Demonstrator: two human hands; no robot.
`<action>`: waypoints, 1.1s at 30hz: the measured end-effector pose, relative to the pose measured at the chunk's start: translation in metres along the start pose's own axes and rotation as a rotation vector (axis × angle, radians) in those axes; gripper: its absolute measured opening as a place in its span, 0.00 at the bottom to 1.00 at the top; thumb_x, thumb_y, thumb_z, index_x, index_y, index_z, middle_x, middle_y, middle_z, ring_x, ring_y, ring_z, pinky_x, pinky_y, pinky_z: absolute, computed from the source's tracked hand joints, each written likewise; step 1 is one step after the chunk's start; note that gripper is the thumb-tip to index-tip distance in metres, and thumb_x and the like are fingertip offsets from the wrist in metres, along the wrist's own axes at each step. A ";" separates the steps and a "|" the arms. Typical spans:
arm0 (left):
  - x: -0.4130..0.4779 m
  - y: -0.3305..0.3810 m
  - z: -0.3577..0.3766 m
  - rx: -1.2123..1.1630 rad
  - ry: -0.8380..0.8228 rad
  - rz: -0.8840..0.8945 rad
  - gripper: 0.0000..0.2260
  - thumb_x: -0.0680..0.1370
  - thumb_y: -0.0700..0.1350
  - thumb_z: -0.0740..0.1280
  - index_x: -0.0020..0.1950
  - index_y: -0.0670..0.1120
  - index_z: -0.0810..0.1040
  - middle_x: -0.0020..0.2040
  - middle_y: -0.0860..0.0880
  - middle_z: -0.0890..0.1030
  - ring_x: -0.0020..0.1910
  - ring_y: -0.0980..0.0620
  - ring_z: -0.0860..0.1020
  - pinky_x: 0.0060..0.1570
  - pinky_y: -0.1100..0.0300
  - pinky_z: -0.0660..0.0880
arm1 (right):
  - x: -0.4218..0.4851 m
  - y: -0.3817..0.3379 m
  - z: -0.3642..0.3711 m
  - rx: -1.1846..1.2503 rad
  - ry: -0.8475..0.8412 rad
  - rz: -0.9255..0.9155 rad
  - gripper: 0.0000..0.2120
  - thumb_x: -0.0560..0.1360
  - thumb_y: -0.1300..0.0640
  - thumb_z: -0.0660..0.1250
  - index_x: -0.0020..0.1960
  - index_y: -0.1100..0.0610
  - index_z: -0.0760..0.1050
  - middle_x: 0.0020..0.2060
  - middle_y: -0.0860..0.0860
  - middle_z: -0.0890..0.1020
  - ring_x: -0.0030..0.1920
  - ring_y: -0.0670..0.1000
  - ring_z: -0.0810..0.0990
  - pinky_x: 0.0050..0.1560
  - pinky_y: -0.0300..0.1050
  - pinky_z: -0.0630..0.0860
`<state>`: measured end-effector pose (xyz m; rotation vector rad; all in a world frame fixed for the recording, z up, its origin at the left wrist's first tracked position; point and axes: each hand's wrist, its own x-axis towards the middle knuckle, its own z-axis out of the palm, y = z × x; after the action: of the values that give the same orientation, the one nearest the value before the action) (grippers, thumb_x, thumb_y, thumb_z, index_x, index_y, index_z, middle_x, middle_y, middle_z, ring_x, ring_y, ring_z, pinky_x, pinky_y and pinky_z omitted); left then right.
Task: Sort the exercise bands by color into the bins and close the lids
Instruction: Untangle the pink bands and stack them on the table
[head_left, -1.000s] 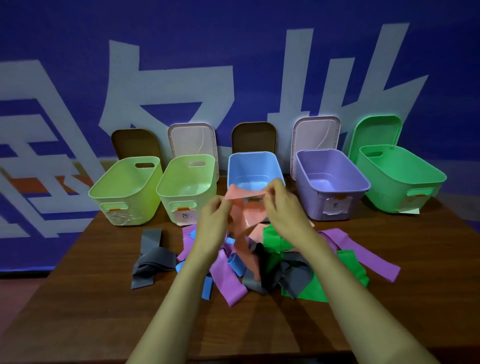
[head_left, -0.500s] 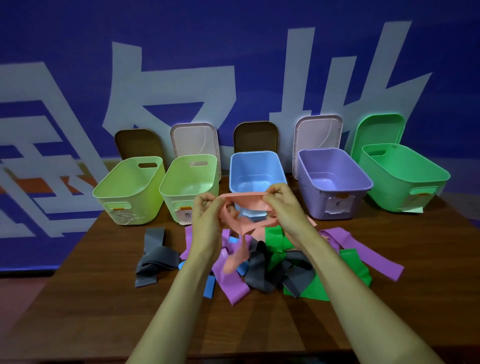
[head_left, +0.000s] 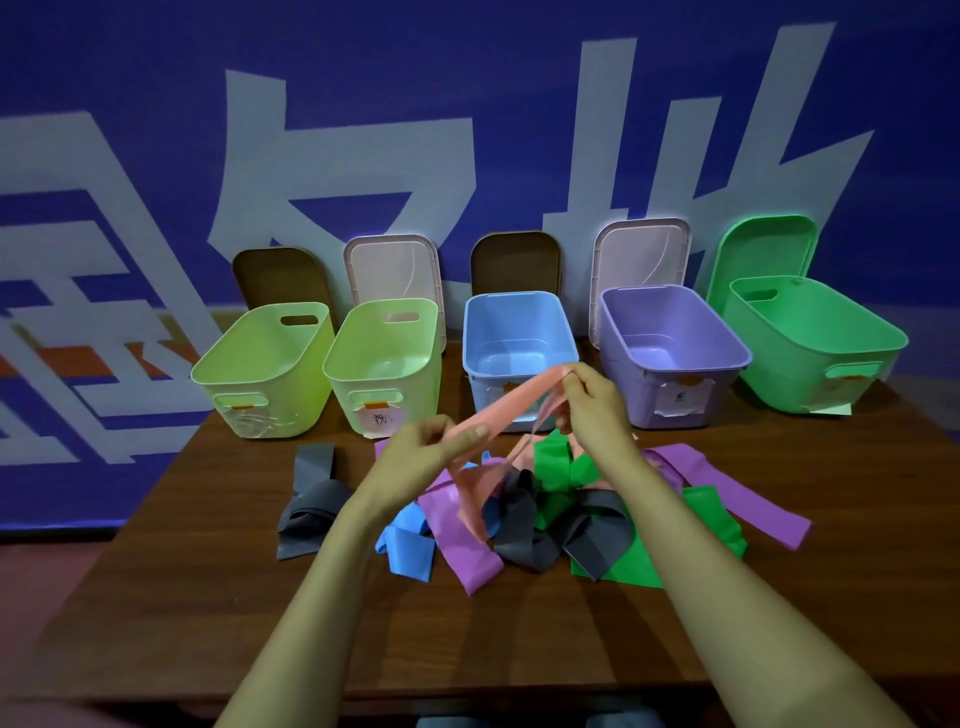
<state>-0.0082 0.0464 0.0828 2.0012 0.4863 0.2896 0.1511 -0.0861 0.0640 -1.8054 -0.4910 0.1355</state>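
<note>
Pink band hangs stretched between our two hands above the pile of bands, its long axis running from about eight o'clock at our left hand up to two o'clock at our right hand. Both hands are closed in a pinch on it — left thumb and fingers on the lower end, right fingertips on the upper end — while a loose tail droops from the left hand onto the heap. None of the five bins shows anything inside, and all lids lean on the wall behind. We judge the pink band's home is one of the two pale green bins, though the labels are too small to read. The nearer of the two lies at eleven o'clock from the left hand, so the left arm is better placed — open air above the rims, nothing in the way but the trailing tail.
</note>
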 end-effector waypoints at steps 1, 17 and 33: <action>-0.001 -0.001 0.000 -0.052 0.000 0.015 0.17 0.75 0.53 0.68 0.31 0.47 0.70 0.24 0.58 0.72 0.25 0.63 0.68 0.29 0.71 0.63 | 0.001 -0.002 0.001 0.098 -0.011 0.039 0.14 0.79 0.61 0.54 0.46 0.52 0.78 0.40 0.55 0.81 0.35 0.50 0.77 0.35 0.42 0.74; -0.004 -0.035 0.001 -0.054 0.089 -0.091 0.17 0.71 0.57 0.71 0.48 0.44 0.81 0.40 0.46 0.83 0.36 0.51 0.80 0.36 0.56 0.78 | 0.026 -0.014 -0.017 0.373 0.117 0.041 0.15 0.78 0.64 0.55 0.43 0.49 0.77 0.41 0.51 0.80 0.41 0.49 0.78 0.47 0.48 0.77; 0.022 -0.002 0.023 -0.292 0.205 -0.092 0.17 0.77 0.31 0.60 0.63 0.42 0.74 0.50 0.44 0.76 0.43 0.52 0.75 0.47 0.57 0.76 | -0.037 0.024 0.025 -0.283 -0.536 -0.005 0.13 0.71 0.67 0.60 0.52 0.56 0.74 0.48 0.51 0.80 0.50 0.53 0.79 0.53 0.46 0.74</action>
<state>0.0205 0.0394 0.0705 1.6683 0.6255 0.4838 0.1152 -0.0838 0.0278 -2.0410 -0.9296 0.5809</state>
